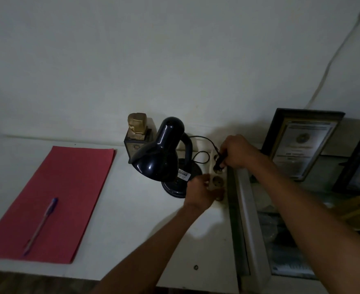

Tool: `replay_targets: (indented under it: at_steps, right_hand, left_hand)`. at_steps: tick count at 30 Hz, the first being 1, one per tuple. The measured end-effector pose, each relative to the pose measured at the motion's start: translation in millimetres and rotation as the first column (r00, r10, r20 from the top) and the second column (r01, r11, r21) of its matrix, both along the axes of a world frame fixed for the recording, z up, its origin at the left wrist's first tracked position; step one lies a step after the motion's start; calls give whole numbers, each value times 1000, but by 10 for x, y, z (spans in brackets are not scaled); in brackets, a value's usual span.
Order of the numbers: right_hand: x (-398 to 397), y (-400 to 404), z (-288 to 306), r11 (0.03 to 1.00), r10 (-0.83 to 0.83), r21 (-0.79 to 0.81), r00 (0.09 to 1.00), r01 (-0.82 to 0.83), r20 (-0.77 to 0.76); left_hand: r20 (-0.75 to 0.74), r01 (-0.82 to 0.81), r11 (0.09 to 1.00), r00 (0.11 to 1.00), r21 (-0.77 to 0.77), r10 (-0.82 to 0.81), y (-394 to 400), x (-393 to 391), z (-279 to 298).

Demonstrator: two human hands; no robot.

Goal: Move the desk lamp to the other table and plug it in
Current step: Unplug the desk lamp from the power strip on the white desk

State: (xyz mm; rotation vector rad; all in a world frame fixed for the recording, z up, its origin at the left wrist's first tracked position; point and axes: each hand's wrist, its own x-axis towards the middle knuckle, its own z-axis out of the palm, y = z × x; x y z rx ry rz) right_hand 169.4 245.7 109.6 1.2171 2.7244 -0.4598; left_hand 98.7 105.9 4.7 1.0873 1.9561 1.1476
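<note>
A black desk lamp [161, 153] stands on the white table [132, 219] near the wall, its shade tilted down to the left. Its thin black cord [204, 145] loops from the base to a black plug [219, 161]. My right hand [237, 152] is shut on that plug, which sits at the upper socket of a white power strip [217, 180] lying at the table's right edge. My left hand [202, 193] rests on the lower end of the strip, fingers pressed against it. The plug's pins are hidden.
A red folder [54, 200] with a purple pen [41, 224] lies on the left. A gold trophy [137, 132] on a dark block stands behind the lamp. Framed certificates [300, 143] lean on the wall to the right, beyond a pale cabinet edge [249, 219].
</note>
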Motion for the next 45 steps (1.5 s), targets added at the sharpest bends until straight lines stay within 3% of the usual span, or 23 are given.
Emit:
replay_targets:
  at_steps: [6,11,16,20,25,29,33,35,41,45]
  right_hand:
    - [280,-193,87,972,-38,-236,979,-10,-199]
    - [283,-477,-99,907,-13,-412,976,-80,-218]
    - [242,-613,-336,868,-162,-496,963,35,-215]
    - [221,-639,-409,836,-262,-542,930,85,-257]
    - [181,-493,-242,902,-210,-423,946,90,-248]
    - [103,-308,104,905,-328,-397,841,150,-430]
    - [2,-117,452,899,-382,-406,740,161,-554]
    - [-70,-55,612,863,-442,-488,664,132,-603]
    - [-474,-164,915,759,-588,-649,475,44,-655]
    - [-723,-344,950,737,-585,-675,455,-46,-671]
  left_hand:
    - [40,-86,975,996,205,80,-470,-370,27]
    - [358,-96,981,933,168,30,-638,-351,103]
    - [284,-45,983,959,176,-7,-646,-231,99]
    - [314,-82,979,949,186,20,-613,-227,95]
    - [25,-21,980,1000,198,17,-619,-91,294]
    - [-81,-15,972,996,234,35,-405,-49,775]
    - [-28,-66,962,997,265,76,-127,-58,1375]
    - [-33,-104,966,993,235,114,16,-172,1722]
    - [-42,-163,980,985,116,168,172,-805,2463]
    - [61,-178,981,983,78,173,85,-1177,2530]
